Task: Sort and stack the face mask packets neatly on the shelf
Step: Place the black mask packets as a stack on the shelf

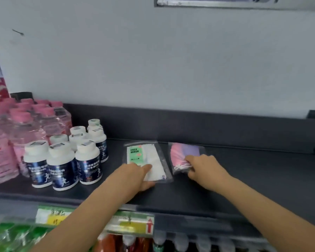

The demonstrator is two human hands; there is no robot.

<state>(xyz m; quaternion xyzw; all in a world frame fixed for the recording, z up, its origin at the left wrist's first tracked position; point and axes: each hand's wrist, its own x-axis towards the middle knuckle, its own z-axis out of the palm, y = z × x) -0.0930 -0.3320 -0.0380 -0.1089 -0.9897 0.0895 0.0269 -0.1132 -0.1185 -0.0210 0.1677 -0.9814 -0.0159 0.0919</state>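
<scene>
Corners hidden: left hand (135,176) covers white packet (153,157), right hand (205,168) pink packet (182,151).

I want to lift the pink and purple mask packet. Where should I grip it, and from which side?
Probably pinch the near end of the pink and purple mask packet, from the shelf's front. It lies flat, its far end near the back wall and the white FACE MASK packet close on its left; the right hand holds that near end.
</scene>
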